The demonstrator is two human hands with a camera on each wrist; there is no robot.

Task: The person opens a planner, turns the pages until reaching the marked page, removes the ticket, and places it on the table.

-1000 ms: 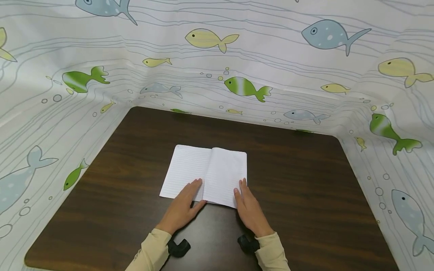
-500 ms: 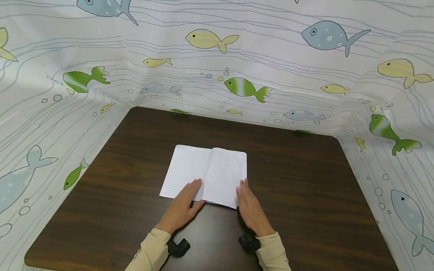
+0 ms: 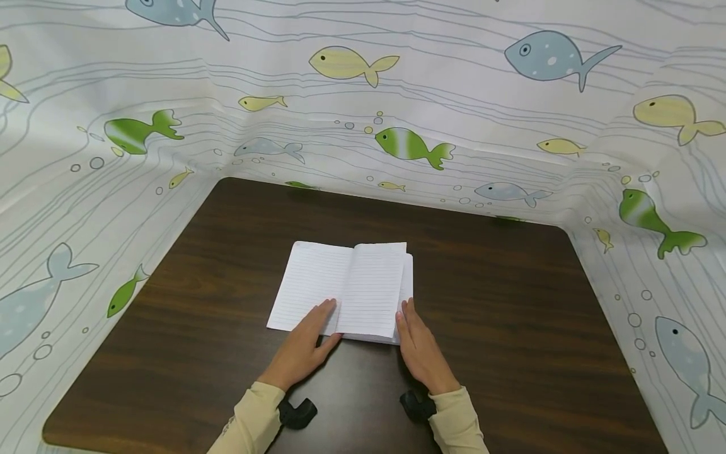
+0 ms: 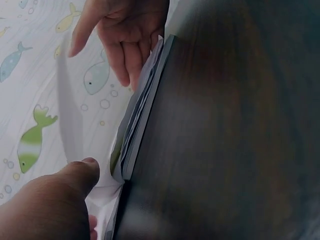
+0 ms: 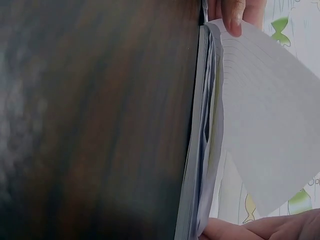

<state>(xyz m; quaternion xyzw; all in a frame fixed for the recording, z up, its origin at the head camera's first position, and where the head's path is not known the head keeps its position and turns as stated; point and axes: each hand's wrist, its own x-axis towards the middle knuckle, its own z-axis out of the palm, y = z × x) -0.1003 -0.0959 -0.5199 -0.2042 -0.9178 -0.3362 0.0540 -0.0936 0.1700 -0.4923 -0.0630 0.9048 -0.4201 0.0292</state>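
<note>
From the head view, an open lined notebook (image 3: 346, 291) lies flat near the middle of a dark wooden surface (image 3: 510, 328), which is walled on three sides by a white sheet printed with fish (image 3: 408, 88). The left hand (image 3: 303, 350) rests with straight, relaxed fingers (image 3: 324, 312) on the near edge of the notebook's left page, close to the fold. The right hand (image 3: 420, 350) lies at the near right corner, its fingers (image 3: 405, 315) extended against the edge of the top right page (image 3: 371, 290), which stands lifted off the pages beneath so that their edges show beyond it. Both forearms wear pale yellow sleeves (image 3: 249, 419), each with a black wrist mount (image 3: 297, 413). In the left wrist view, the notebook (image 4: 142, 117) is seen edge-on against the surface (image 4: 230, 125), its pages fanned slightly apart; the left thumb (image 4: 70, 182) presses near the paper at the bottom, and the right hand (image 4: 125, 30) shows at the top with loosely straight fingers touching the page edges. In the right wrist view, the notebook's stacked edge (image 5: 197, 140) runs along the surface (image 5: 95, 120), and one lined page (image 5: 270, 120) rises clear of the stack, a right fingertip (image 5: 232, 17) touching its corner; the left hand (image 5: 260, 230) appears at the bottom edge.
</note>
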